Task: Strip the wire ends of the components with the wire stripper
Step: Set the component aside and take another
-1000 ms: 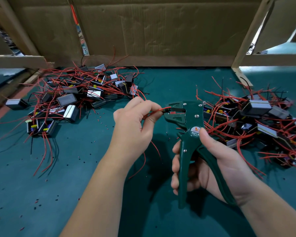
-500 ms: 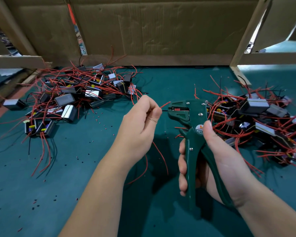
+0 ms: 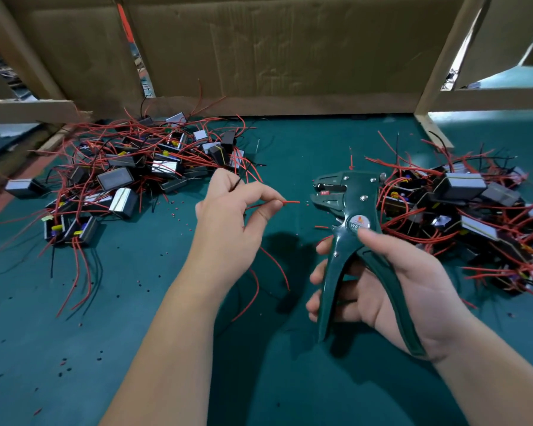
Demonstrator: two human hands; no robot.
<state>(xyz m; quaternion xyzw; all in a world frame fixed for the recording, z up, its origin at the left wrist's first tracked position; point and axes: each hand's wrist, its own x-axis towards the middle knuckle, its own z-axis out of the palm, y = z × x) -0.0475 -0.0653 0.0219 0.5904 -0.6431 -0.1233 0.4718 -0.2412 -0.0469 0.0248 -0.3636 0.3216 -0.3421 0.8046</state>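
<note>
We see the left hand (image 3: 228,222) in the middle of the frame. Its thumb and forefinger pinch a red wire (image 3: 290,202) just behind the tip, so a short end sticks out toward the right of the frame. The other fingers are curled in, and a thin black wire (image 3: 240,179) rises from the top of the fist. More red leads (image 3: 277,267) hang below this hand over the mat. We cannot tell whether a component body sits in the palm, since the hand hides it.

Right of centre, the right hand (image 3: 428,296) grasps the green wire stripper (image 3: 356,195). The fingers wrap the handle nearer the frame's left, the other handle lies across the palm, and the thumb presses on the round label at the pivot. The handles stand spread. The tool's head points toward the left of the frame, level with the wire's tip, its jaws parted. The wire end is near the head but apart from it, with bare mat between.

One heap of components (image 3: 120,176), small grey and black boxes tangled in red and black leads, lies at middle left. A second heap (image 3: 462,192) lies at the right edge, just behind the stripper's head. Both rest on the teal mat (image 3: 136,318), which is dotted with small red and dark bits of insulation (image 3: 173,214). A cardboard wall (image 3: 274,50) closes the back.
</note>
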